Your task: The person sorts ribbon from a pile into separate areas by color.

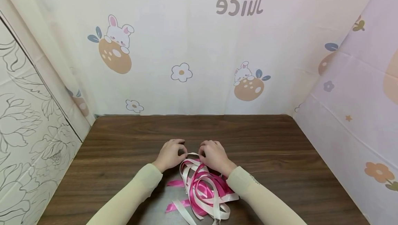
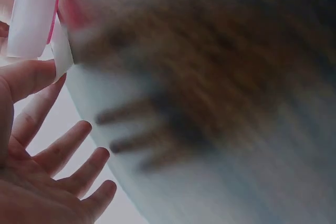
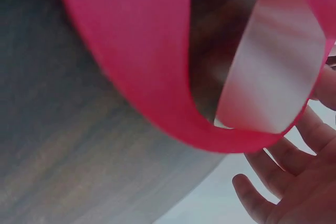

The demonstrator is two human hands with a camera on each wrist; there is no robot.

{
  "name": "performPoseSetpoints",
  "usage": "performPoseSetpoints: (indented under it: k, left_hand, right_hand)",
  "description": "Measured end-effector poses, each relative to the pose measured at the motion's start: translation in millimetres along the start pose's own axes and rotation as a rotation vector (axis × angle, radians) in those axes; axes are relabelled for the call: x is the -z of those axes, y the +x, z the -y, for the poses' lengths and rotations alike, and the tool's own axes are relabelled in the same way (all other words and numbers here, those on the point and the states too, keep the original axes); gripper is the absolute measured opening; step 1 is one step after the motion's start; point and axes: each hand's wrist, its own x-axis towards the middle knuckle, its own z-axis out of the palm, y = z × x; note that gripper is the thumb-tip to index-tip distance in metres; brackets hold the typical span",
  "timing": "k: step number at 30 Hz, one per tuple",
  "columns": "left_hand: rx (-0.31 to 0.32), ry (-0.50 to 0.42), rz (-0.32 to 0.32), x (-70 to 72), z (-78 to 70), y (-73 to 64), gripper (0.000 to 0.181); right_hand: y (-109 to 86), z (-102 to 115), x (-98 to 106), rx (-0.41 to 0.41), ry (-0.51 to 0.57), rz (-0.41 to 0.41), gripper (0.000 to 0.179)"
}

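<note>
A loose tangle of pink and white ribbons (image 1: 214,202) lies on the table just below my hands. Between the hands runs a short stretch of white ribbon (image 1: 193,153). My left hand (image 1: 171,154) pinches its left end between thumb and index finger; in the left wrist view the other fingers spread away from the white ribbon (image 2: 63,56). At its right end, my right hand (image 1: 215,156) holds the stretch with thumb and fingertips. A pink ribbon loop (image 3: 142,61) and a white ribbon (image 3: 275,66) hide part of the right hand (image 3: 299,177) in its wrist view.
The brown wooden table (image 1: 124,131) reaches back to a printed curtain (image 1: 186,45). Another curtain (image 1: 342,114) hangs along the right side, and a flower-patterned panel (image 1: 28,142) stands at the left. Pink ribbon ends (image 1: 177,205) stick out left of the tangle.
</note>
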Motion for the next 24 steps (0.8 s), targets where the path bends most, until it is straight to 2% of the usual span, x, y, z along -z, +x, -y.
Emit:
performPoseSetpoints:
  k: [5, 12, 18, 24]
  left_hand:
    - [-0.01, 0.003, -0.023, 2.8, -2.8, -1.4, 0.011]
    - [-0.059, 0.013, -0.06, 16.4, -15.4, -4.2, 0.01]
    - [-0.095, 0.031, -0.078, 27.1, -23.8, -5.5, 0.009]
    - [-0.158, 0.037, -0.138, 38.2, -30.7, -4.8, 0.009]
  right_hand:
    - [-4.1, -1.6, 3.9, 0.012, 0.001, -0.04, 0.012]
    - [-8.6, -4.1, 21.0, 0.031, 0.001, -0.103, 0.012]
    - [-12.6, -5.0, 37.2, 0.042, 0.064, -0.12, 0.01]
    - [-16.2, -5.2, 52.9, 0.065, 0.095, -0.186, 0.004]
